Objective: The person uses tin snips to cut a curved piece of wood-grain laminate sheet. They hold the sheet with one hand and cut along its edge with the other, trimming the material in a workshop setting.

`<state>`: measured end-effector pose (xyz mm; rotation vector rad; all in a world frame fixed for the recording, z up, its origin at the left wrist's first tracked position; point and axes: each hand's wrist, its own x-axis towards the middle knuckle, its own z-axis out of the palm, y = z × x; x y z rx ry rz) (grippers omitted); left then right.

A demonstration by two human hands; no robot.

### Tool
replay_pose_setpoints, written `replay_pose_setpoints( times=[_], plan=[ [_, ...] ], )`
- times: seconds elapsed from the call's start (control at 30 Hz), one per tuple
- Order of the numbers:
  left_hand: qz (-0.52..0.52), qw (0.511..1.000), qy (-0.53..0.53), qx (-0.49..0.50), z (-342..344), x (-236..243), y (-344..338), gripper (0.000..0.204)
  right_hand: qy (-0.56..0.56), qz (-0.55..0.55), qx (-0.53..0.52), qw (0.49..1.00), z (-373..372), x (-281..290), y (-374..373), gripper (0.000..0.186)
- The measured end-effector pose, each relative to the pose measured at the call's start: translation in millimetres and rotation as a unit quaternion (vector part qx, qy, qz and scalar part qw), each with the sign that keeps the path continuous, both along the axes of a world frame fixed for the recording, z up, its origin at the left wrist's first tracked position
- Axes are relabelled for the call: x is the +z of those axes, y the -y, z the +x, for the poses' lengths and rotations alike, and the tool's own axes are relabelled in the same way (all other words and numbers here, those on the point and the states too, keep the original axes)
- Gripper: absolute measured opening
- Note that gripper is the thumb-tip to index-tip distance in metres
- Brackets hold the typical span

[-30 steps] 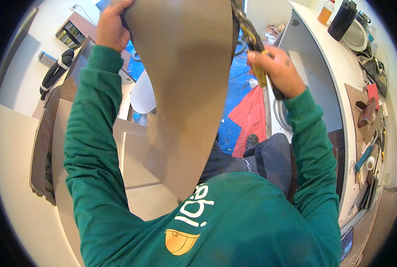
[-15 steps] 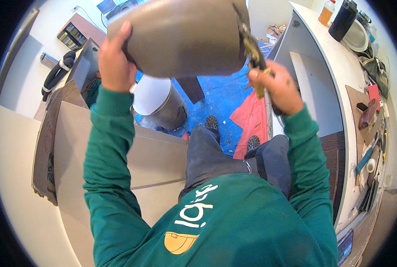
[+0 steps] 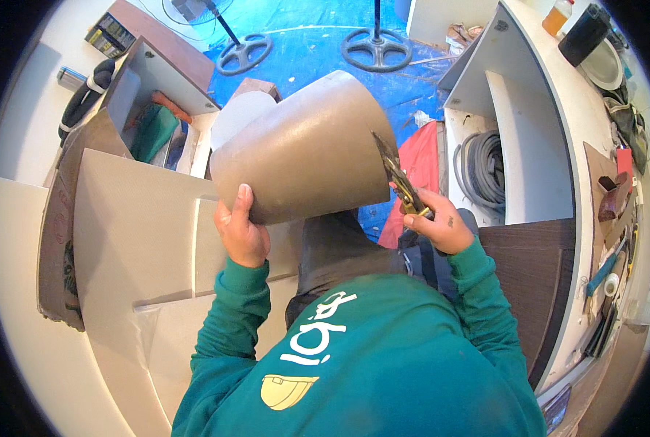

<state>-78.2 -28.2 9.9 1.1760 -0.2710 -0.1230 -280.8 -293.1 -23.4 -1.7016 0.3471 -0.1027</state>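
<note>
The brown sheet [image 3: 303,164] is in front of you, above your lap, bent into a wide curve with its smooth, slightly shiny face toward you. Your left hand [image 3: 243,231] grips its lower left edge, thumb pressed on the face. Your right hand [image 3: 438,224] is closed around the handles of the snips [image 3: 409,195], whose blades reach the sheet's right edge; you can't tell from here whether the blades are parted.

Beyond the sheet, a blue floor cover [image 3: 303,76] spreads out, wrinkled and dotted with pale bits. A red sheet [image 3: 418,171] lies over it, just left of the right-hand cabinet [image 3: 533,164], which holds a coil of grey hose [image 3: 482,171]. Two round stand bases, the nearer-to-centre base [image 3: 377,52] and the left base [image 3: 243,54], rest on the blue at the far side.

To your left, beige boards [image 3: 143,218] lean and overlap below an open cabinet with green cloth [image 3: 154,133] inside. The right-hand top carries a black bottle [image 3: 584,35] and scattered tools.
</note>
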Motion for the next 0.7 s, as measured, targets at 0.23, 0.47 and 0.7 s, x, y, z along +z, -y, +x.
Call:
replay_pose_setpoints(
  times=[0.23, 0.47, 0.7],
  plan=[
    [0.004, 0.998, -0.06, -0.016, -2.9, -22.7, -21.1, 0.041, -0.107, 0.072, 0.059, 0.99, -21.1, 4.9, 2.5, 0.032],
    [0.002, 0.994, -0.102, -0.027, 3.1, -29.0, -22.8, 0.045, -0.081, 0.127, 0.053, 0.987, -32.7, -2.3, 6.5, 0.027],
    [-0.002, 0.991, -0.132, -0.021, -4.9, -31.1, -21.5, 0.041, -0.087, 0.1, 0.062, 0.989, -34.6, -2.9, 8.6, 0.024]
  ],
)
